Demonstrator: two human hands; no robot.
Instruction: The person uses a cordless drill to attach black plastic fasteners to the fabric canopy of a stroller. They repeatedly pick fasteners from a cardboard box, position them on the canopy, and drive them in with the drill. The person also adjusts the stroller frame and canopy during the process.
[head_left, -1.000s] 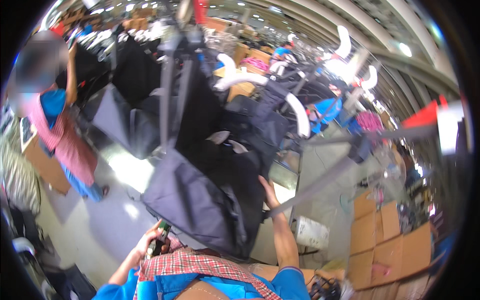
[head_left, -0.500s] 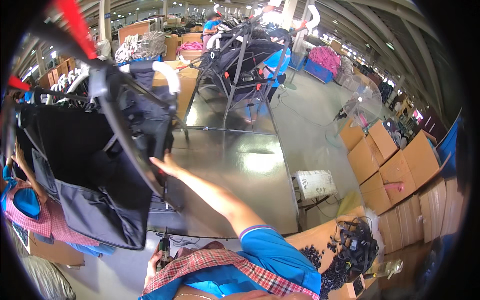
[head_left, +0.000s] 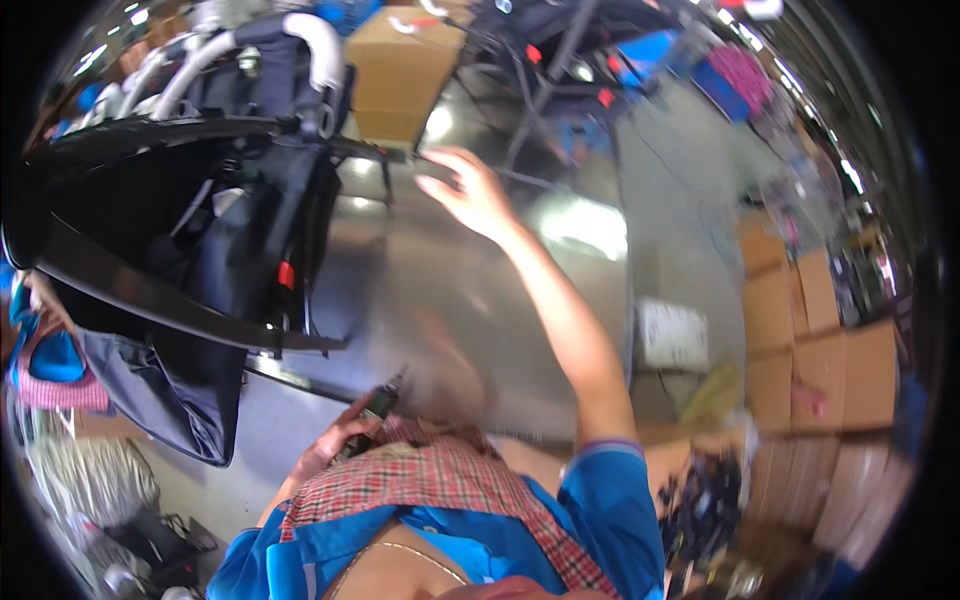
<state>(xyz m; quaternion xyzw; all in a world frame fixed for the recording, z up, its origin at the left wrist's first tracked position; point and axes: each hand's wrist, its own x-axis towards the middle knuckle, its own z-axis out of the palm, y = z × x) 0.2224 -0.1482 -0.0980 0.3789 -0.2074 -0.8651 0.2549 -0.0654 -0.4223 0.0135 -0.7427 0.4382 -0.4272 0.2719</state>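
A black stroller frame (head_left: 150,290) with dark fabric and white grips stands at the left of the shiny metal table (head_left: 440,320). My right hand (head_left: 468,195) reaches across the table. Its thumb and fingers are apart, right by the end of a black frame tube (head_left: 385,153); contact cannot be made out. Low in front of my body, my left hand (head_left: 345,435) is closed round a dark electric screwdriver (head_left: 378,405), its bit pointing up and right over the table's near edge. A red clip (head_left: 286,274) shows on the stroller's side.
At the left edge a co-worker in a checked apron (head_left: 65,390) stands by the stroller. Another stroller frame (head_left: 545,85) is on the table's far part. A cardboard box (head_left: 395,80) stands behind, a white stool (head_left: 672,335) at the right, and open cartons (head_left: 845,375) beyond.
My right hand has left the stroller's side and moved farther out and right. The stroller has swung round and its frame sits lower. My left hand has raised the screwdriver. The view has tilted down.
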